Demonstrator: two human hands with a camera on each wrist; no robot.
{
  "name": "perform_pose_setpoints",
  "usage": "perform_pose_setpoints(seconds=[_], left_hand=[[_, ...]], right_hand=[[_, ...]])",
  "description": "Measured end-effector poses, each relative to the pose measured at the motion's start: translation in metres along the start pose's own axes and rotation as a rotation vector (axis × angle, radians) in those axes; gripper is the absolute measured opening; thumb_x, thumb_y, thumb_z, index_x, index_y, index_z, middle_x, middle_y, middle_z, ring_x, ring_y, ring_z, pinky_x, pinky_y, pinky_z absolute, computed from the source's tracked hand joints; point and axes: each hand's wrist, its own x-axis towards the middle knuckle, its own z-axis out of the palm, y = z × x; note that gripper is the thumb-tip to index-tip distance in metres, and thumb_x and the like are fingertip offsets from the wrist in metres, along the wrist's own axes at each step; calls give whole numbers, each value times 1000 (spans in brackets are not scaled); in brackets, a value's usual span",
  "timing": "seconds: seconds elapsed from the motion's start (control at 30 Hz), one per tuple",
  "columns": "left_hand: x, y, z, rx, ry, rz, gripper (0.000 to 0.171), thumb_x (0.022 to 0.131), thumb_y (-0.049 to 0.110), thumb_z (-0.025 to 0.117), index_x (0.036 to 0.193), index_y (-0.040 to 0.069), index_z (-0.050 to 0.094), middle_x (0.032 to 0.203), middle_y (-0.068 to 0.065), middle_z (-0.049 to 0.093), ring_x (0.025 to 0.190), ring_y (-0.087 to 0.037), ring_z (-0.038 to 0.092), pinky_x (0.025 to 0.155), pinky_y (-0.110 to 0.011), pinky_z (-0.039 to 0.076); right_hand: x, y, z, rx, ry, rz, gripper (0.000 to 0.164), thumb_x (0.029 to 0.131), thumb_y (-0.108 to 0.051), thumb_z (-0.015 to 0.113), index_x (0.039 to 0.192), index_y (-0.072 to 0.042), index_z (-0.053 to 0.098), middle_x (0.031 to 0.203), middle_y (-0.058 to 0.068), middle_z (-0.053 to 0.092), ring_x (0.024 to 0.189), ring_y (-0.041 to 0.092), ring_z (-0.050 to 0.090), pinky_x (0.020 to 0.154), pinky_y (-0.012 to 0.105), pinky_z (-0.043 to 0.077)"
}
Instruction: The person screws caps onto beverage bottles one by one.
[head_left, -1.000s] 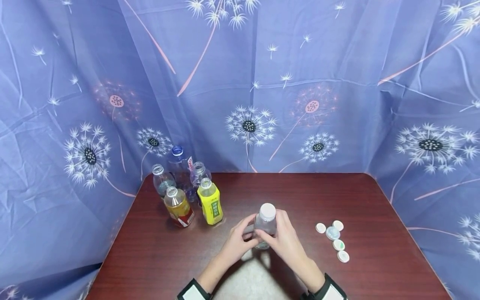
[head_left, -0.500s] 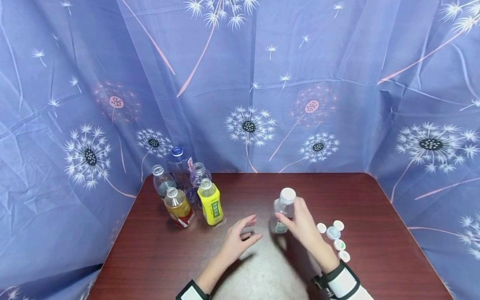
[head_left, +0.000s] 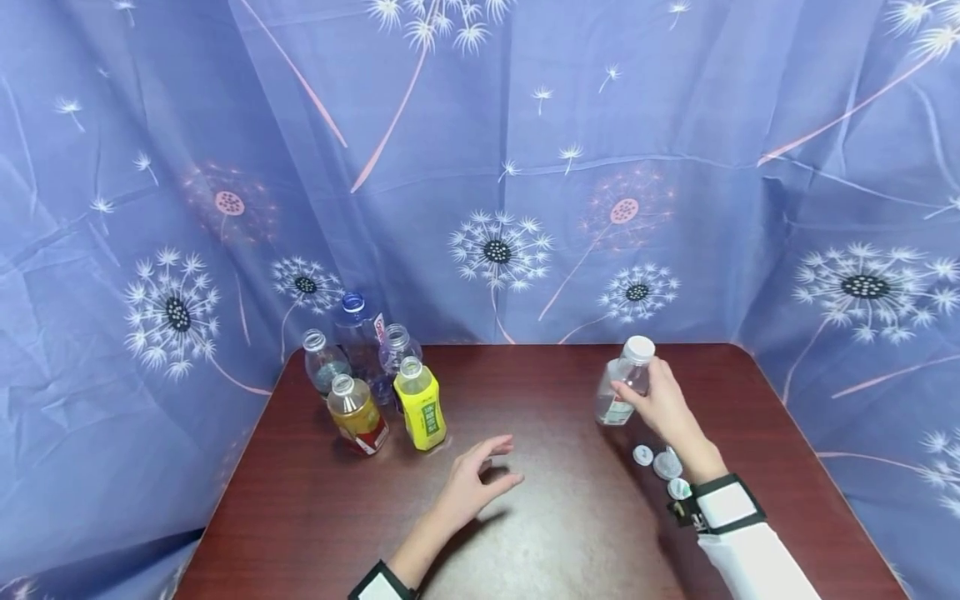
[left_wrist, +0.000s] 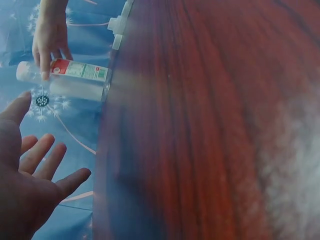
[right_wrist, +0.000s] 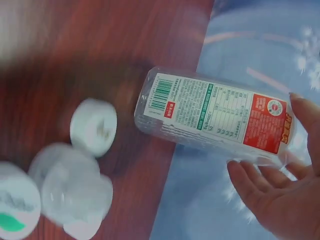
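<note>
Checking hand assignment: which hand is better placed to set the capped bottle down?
Right, most likely: the right hand grips the capped bottle by its upper part, toward the table's far right. The left hand holds nothing and hovers well apart.

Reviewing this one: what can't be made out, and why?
Head: print on the held bottle, too small.
Head: lower part of the purple-tinted bottle, behind the yellow bottle.
Head: full count of caps, the right forearm blocking some table.
Right wrist: lettering on the green-marked cap, blurred and cut by the left edge.
</note>
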Motion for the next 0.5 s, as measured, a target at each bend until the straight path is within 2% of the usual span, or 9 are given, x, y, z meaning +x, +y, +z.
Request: perform_pose_setpoints(seconds=[0.13,0.37,0.5], left_hand=[[-1,-1,-1,15,-6,14,50,93,24,81,136,5,64,130,-19,69,120,-31,67,101,-58,55],[-2,-1,-4,-1,-27,-4,51,93,23,81,134,-2,64,129,-19,70,118,-32,68,102,-57,54],[-3,0,-7,19,-22,-3,48,94,23,80,134,0,64,126,-16,72,116,-30,69,100,-58,55]], right_hand=[[7,14,-12,5,-13,41,55,90,-10,78,129,16,50,116,39,53,112,54,52,95,69,44],[19,37,-29,1,-59,127,57,93,-12,76,131,18,46,121,42,49,114,56,50,96,70,43],[26,50,-38,-7,-72,159,58,94,-12,75,131,20,43,123,43,48,114,58,51,96,69,43]])
